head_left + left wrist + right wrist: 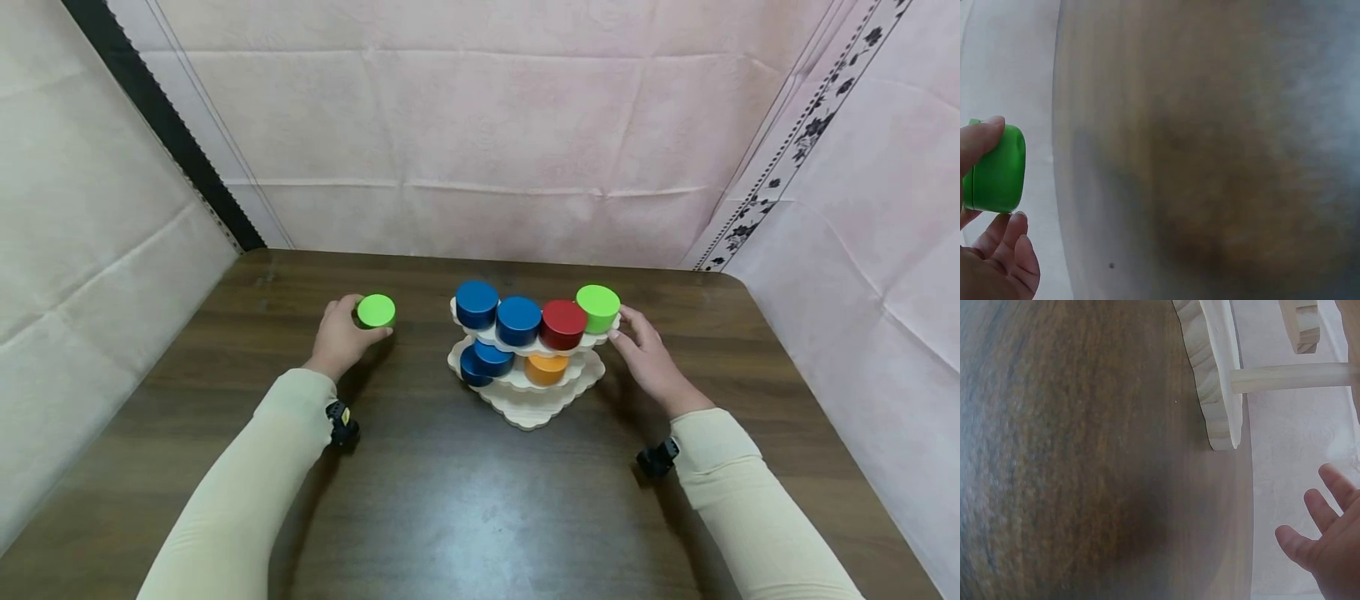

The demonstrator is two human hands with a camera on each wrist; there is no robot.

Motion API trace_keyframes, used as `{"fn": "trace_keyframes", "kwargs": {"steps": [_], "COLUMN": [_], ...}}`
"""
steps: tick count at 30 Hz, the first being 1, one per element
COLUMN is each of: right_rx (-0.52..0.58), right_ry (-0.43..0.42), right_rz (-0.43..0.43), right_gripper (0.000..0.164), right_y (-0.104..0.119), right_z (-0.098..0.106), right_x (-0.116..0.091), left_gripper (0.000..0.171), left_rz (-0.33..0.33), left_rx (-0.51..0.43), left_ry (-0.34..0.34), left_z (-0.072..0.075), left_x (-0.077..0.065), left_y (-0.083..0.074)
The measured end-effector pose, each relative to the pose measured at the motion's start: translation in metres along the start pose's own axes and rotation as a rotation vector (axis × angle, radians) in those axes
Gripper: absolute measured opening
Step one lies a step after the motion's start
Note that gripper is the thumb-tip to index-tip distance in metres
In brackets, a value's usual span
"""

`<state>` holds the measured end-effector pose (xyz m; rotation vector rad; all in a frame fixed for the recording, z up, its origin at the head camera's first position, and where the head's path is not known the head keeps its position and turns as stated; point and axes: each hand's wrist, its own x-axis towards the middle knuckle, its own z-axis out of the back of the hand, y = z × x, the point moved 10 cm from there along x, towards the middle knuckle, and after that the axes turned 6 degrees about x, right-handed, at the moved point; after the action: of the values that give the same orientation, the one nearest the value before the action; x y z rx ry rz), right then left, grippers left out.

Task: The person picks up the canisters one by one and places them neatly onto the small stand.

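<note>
My left hand (341,337) grips a round green container (376,311) between thumb and fingers, left of a white wooden tiered stand (528,410). In the left wrist view this container (999,172) shows a seam near one end. At the right edge of the stand's top tier, my right hand (651,360) holds the rim with thumb and fingers. Beside those fingers a second green container (598,308) sits on that tier. In the right wrist view, several right-hand fingers (1300,547) are spread below the tier; the thumb is out of view.
On the top tier also stand a red container (563,325) and two blue ones (518,321). Lower down are an orange container (545,369) and two more blue ones (492,358). The brown wooden table (420,500) meets pale cloth walls (465,125) at its back and sides.
</note>
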<state>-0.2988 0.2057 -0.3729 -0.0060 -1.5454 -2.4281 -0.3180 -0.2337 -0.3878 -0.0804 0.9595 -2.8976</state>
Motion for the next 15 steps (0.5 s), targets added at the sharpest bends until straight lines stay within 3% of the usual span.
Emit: {"fn": "trace_keyframes", "kwargs": {"steps": [15], "right_rx": [-0.029], "right_ry": [0.011], "right_rz": [-0.011], "right_gripper": [0.055], "right_y": [-0.003], "right_z": [0.001], "right_x": [0.0], "left_gripper": [0.068], "left_rz": [-0.099], "left_rx": [0.008], "left_ry": [0.028], "left_z": [-0.013], "left_x": [-0.015], "left_y": [-0.014]}}
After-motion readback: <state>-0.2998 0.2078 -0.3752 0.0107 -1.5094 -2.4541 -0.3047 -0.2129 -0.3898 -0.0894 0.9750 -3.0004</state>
